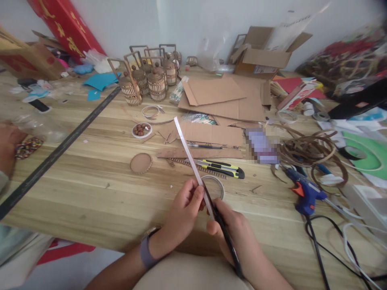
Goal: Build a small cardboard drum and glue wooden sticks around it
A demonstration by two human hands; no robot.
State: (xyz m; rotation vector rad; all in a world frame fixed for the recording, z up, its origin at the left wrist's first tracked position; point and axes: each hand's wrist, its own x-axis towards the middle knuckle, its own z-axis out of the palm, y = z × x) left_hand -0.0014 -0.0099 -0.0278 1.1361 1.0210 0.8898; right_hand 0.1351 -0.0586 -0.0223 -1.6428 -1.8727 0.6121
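Note:
In front of my body, my left hand (pixel 189 201) pinches a narrow white strip (pixel 187 147) between thumb and fingers. The strip slants up and away over the table, its far end free. My right hand (pixel 232 225) is closed around a long, slim black thing (pixel 225 231), beside the strip's near end. Whether this black thing is a tool or another strip I cannot tell. Just beyond my hands lies a ring of pale tape or band (pixel 219 186), partly covered by them. A yellow-and-black utility knife (pixel 223 167) rests past it.
Flat cardboard (pixel 217 90) and lidded woven baskets (pixel 157 86) stand behind. A small dish (pixel 133 133) of brown beads and a round cardboard disc (pixel 141 163) are left. A blue glue gun (pixel 305 193) and coiled brown strips (pixel 311 149) lie right. Another person's arm (pixel 7 145) is far left.

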